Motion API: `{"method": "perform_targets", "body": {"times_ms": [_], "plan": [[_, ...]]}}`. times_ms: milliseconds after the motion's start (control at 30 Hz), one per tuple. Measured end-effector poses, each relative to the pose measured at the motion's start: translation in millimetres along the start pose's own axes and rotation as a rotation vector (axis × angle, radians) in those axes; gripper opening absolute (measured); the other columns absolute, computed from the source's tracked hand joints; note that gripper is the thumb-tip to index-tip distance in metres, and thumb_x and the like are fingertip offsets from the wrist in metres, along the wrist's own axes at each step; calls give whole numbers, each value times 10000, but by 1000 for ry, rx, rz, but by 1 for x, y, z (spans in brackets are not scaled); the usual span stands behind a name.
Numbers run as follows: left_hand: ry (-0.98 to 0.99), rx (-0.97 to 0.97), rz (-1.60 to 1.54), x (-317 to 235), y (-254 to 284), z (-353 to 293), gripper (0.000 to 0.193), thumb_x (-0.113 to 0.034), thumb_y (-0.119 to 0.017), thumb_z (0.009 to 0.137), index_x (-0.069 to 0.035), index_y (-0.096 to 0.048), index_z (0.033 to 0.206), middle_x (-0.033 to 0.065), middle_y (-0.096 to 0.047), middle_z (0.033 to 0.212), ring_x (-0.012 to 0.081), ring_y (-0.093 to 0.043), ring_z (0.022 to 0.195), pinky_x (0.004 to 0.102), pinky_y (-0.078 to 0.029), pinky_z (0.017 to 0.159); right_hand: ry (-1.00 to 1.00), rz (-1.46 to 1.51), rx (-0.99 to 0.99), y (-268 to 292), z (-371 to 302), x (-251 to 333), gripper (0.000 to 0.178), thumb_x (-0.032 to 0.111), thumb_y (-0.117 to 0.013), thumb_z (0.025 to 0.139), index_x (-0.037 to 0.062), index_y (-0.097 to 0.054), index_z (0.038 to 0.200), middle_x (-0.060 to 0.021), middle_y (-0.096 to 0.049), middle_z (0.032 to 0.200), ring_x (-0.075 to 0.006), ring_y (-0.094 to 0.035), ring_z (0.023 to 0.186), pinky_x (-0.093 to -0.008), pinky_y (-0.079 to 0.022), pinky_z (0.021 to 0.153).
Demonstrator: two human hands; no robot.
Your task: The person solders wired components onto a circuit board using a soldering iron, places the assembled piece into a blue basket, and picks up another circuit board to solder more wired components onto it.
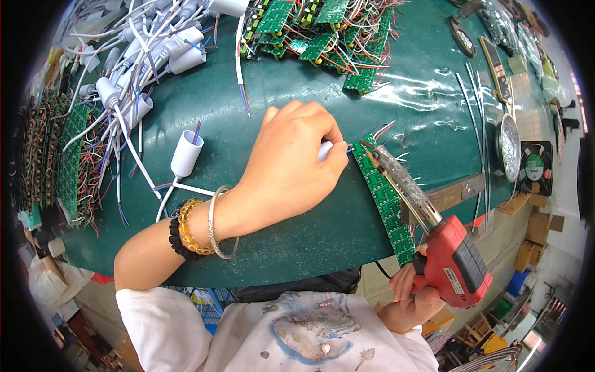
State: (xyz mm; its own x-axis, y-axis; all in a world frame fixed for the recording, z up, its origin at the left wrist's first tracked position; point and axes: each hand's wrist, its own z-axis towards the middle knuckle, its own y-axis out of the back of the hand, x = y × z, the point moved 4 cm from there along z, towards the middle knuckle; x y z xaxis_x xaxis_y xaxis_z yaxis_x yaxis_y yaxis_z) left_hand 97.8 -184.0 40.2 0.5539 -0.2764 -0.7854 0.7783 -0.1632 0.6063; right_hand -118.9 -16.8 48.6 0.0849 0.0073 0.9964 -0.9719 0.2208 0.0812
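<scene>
My left hand (pixel 291 164) rests on the dark green table top (pixel 297 93), pinching a white plastic lamp holder (pixel 326 150) whose wires meet the top end of a long green circuit board strip (pixel 384 195). My right hand (pixel 409 297) grips a red soldering gun (pixel 455 260) at the table's front edge. Its long metal tip (pixel 378 155) reaches up to the same end of the strip. Beaded and metal bracelets (pixel 198 226) sit on my left wrist.
A heap of white lamp holders with wires (pixel 139 56) lies at the back left. Green circuit boards (pixel 322 31) are piled at the back. More boards (pixel 62 155) are stacked at the left edge. One loose lamp holder (pixel 186 152) lies beside my wrist. A round metal tin (pixel 509 146) and a small fan (pixel 534 167) sit at right.
</scene>
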Motion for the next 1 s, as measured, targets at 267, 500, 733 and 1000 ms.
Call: {"method": "perform_targets", "body": {"times_ms": [267,500,733,1000], "plan": [[-6,22,46,-2,2,3,110,-109,-687,824,-27,-650,761,71,-629,813,232,-540,757,370,-407,744,-35,29,-31,-2,0,2,878,619,-590,891,-172,-428,1238,-26,-449,480,-99,-416,366,-241,-385,387],[-15,24,58,-2,2,6,120,-112,-693,810,-14,-660,748,93,-620,771,250,-542,728,383,-413,706,-36,36,-22,3,-3,-3,793,592,-622,892,-135,-458,1162,-38,-467,495,-108,-433,375,-245,-393,396],[-8,34,87,-3,3,7,129,-122,-687,798,-4,-671,747,114,-628,769,270,-560,746,401,-427,720,16,24,-2,7,-6,-11,730,564,-646,891,-112,-477,1110,-44,-474,505,-121,-448,384,-255,-402,406],[10,55,85,-3,3,8,135,-125,-686,793,4,-677,752,122,-626,766,270,-565,742,405,-435,705,-45,59,-22,1,-2,-2,868,606,-639,867,-154,-439,1235,-23,-457,492,-106,-424,367,-249,-387,398]]}}
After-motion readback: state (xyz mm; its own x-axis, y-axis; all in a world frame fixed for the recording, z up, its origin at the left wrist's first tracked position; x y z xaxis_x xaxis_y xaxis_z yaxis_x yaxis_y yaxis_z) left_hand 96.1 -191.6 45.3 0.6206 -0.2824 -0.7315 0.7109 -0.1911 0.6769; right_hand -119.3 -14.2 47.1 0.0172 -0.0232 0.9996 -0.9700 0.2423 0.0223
